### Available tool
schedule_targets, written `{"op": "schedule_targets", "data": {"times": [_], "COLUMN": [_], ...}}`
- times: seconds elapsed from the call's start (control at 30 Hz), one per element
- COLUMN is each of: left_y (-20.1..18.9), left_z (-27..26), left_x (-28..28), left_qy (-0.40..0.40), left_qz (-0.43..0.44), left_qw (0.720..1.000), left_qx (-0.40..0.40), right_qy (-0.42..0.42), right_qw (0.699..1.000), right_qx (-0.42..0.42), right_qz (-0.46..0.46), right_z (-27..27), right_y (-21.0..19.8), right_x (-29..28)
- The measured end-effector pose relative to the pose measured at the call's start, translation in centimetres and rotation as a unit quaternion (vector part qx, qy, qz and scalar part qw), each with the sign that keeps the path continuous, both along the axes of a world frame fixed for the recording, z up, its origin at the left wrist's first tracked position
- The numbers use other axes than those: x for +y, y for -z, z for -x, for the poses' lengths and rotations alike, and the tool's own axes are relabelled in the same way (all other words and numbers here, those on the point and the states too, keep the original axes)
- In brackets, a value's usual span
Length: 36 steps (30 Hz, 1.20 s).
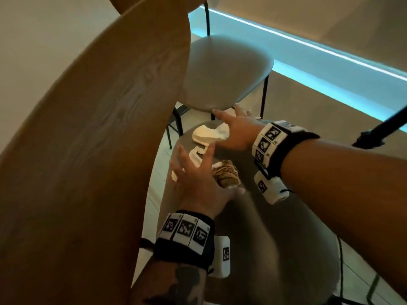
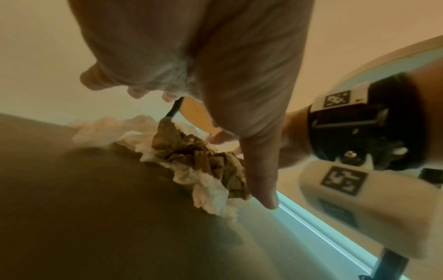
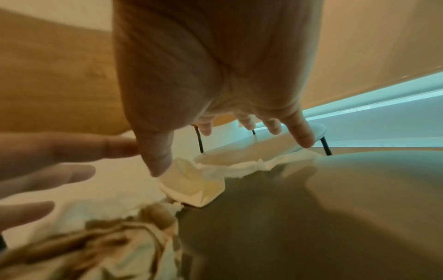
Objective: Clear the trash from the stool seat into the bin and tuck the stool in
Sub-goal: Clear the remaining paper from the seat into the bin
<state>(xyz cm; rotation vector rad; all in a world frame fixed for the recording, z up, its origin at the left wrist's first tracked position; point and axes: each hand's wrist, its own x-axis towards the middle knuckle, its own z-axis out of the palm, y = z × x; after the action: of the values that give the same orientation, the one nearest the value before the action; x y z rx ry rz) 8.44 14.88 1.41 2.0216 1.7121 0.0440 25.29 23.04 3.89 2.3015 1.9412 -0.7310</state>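
Note:
A grey round stool seat (image 1: 264, 216) carries a small pile of trash: white crumpled tissue and paper (image 1: 207, 134) at the far edge and a brown crumpled wrapper (image 1: 226, 173) nearer me. My left hand (image 1: 193, 172) hovers open, fingers spread, at the pile's left side, with its thumb beside the brown wrapper (image 2: 191, 151). Reaching across the far side, my right hand (image 1: 233, 126) is open too, and its thumb touches the white paper (image 3: 191, 181). Neither hand holds anything. No bin is in view.
A wooden table top (image 1: 88, 150) curves along the left, close to the stool. A second stool (image 1: 224, 69) with a pale seat and black legs stands just beyond. A lit blue strip (image 1: 330, 69) runs along the wall base on the right.

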Motion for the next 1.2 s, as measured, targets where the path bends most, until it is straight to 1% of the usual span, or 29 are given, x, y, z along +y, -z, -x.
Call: {"op": "schedule_targets", "data": {"times": [0.1, 0.13, 0.2, 0.27, 0.37, 0.43, 0.5, 0.57, 0.73, 0.8, 0.87, 0.97, 1.07, 1.13, 1.2], "left_y": [1.0, 1.3, 1.8, 1.8, 1.1, 0.7, 0.3, 0.0, -1.4, -2.0, -2.5, -3.3, -4.4, -4.9, -4.5], "left_z": [0.2, 0.2, 0.1, 0.2, 0.2, 0.3, 0.4, 0.5, 0.7, 0.7, 0.5, -0.3, -2.2, -4.2, -6.8], "left_x": [0.4, 0.5, 0.8, 0.8, 0.5, 0.2, -0.3, -1.2, -4.7, -6.4, -8.1, -10.6, -13.2, -15.1, -17.3], "left_qy": [-0.003, -0.004, 0.002, 0.014, 0.018, 0.028, 0.033, 0.044, 0.11, 0.135, 0.169, 0.221, 0.267, 0.29, 0.32], "left_qz": [0.039, 0.054, 0.074, 0.06, -0.006, -0.016, 0.008, 0.033, 0.062, 0.078, 0.079, 0.075, 0.095, 0.115, 0.134], "left_qw": [0.999, 0.998, 0.997, 0.998, 1.0, 0.999, 0.998, 0.995, 0.987, 0.981, 0.973, 0.96, 0.938, 0.921, 0.903], "left_qx": [-0.004, -0.013, -0.018, -0.003, -0.003, -0.013, -0.046, -0.079, -0.102, -0.119, -0.133, -0.154, -0.198, -0.234, -0.255], "right_qy": [-0.038, -0.066, -0.113, -0.115, -0.113, -0.097, -0.081, -0.076, -0.061, -0.029, 0.016, 0.112, 0.215, 0.287, 0.371], "right_qw": [0.997, 0.995, 0.989, 0.991, 0.991, 0.994, 0.997, 0.997, 0.995, 0.993, 0.99, 0.972, 0.939, 0.907, 0.874], "right_qx": [-0.024, -0.044, -0.075, -0.073, -0.074, -0.046, 0.0, 0.022, 0.071, 0.11, 0.14, 0.178, 0.237, 0.269, 0.278], "right_qz": [0.062, 0.068, 0.051, 0.015, -0.004, 0.008, 0.019, 0.022, 0.022, 0.008, -0.03, -0.101, -0.127, -0.15, -0.149], "right_z": [1.1, 1.3, 1.3, 1.0, 0.1, -0.7, -1.5, -2.6, -5.1, -6.1, -7.1, -8.8, -10.3, -11.1, -11.9], "right_y": [0.8, 1.0, 1.4, 1.6, 1.7, 1.7, 1.5, 1.4, 0.8, 0.3, -0.4, -1.7, -2.5, -2.3, -1.1], "right_x": [0.8, 0.9, 1.0, 0.8, -0.3, -1.8, -3.7, -5.8, -11.8, -14.3, -17.0, -22.1, -29.3, -35.1, -41.3]}}
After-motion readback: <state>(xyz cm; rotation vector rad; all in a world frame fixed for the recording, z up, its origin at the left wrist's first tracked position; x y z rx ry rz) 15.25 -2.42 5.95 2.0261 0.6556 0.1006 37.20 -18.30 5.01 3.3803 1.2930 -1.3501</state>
